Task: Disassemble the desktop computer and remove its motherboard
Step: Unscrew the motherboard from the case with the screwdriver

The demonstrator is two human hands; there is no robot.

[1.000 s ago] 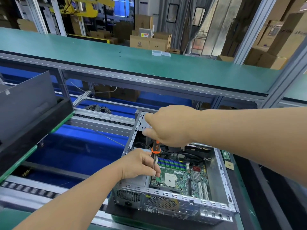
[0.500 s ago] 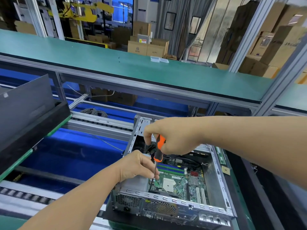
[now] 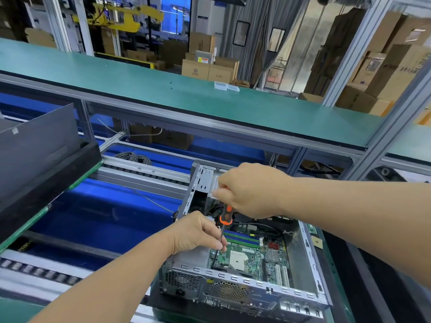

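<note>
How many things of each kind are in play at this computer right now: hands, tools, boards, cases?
Hands: 2, left hand pinching the shaft, right hand gripping the handle
Screwdriver: 1
Motherboard: 1, inside the case
Desktop computer case: 1, open on top
Total: 5

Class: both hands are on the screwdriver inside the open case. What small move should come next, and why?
Probably turning the orange-and-black-handled screwdriver to loosen a screw. The right hand grips its handle, the left hand pinches its shaft, and the tip points down at the green motherboard, which sits in the grey metal computer case.
</note>
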